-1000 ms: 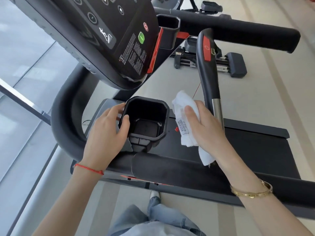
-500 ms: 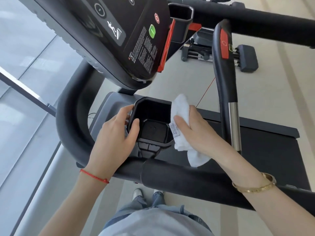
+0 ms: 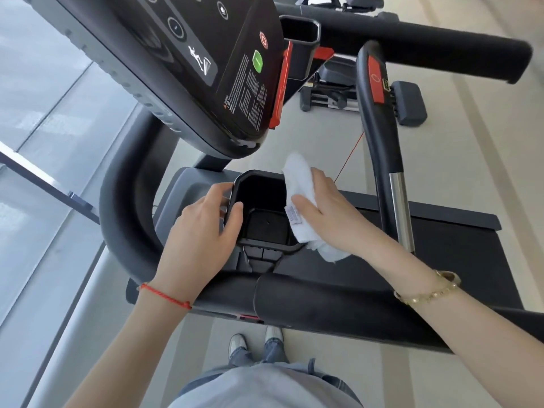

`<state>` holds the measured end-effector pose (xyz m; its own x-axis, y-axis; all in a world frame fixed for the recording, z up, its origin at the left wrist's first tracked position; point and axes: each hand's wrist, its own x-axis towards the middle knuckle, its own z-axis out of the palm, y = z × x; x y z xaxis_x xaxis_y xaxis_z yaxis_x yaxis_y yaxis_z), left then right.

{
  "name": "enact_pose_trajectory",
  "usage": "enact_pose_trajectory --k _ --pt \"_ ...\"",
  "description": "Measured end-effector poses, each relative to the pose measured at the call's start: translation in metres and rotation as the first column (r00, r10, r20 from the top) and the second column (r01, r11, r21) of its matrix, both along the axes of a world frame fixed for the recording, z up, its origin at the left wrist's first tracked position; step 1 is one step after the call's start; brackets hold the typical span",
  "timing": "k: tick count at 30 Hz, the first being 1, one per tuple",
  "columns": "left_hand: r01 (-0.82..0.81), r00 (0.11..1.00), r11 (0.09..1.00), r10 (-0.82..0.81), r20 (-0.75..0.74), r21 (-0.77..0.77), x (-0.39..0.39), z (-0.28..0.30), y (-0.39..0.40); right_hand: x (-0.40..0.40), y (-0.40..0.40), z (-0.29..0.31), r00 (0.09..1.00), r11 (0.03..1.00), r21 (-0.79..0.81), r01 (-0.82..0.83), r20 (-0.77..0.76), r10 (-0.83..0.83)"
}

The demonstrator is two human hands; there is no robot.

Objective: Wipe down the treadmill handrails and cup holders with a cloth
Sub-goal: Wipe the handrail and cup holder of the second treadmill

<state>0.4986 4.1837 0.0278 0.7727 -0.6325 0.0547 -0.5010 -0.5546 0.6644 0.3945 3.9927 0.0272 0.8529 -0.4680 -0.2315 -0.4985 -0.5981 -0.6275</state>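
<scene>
White cloth (image 3: 303,207) has shifted onto black cup holder (image 3: 259,198) rim, bunched.

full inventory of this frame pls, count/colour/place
cup holder: 1, black, centre, gripped at its left rim
second cup holder: 1, black, top, right of console
cloth: 1, white, on near holder's right rim
console: 1, black, upper left
handrails: 2 padded black bars, top and bottom
upright grip: 1, black, red patch, right
belt: 1, black, right
left hand: grips holder rim
right hand: holds cloth
</scene>
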Motion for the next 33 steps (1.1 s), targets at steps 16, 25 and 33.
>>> enact_pose_trajectory --k 16,25,33 --pt "0.004 1.000 1.000 -0.004 0.018 0.012 0.002 -0.011 -0.003 0.058 -0.036 0.010 0.896 0.865 -0.236 -0.442 -0.069 0.439" --pt "-0.013 0.998 1.000 0.013 0.068 0.003 0.000 -0.011 -0.003 0.041 -0.028 0.002 0.943 0.904 -0.284 -0.319 -0.004 0.332" --pt "-0.011 0.994 1.000 0.010 0.108 0.007 0.000 -0.012 -0.003 0.035 -0.028 0.002 0.949 0.918 -0.242 -0.313 -0.043 0.312"
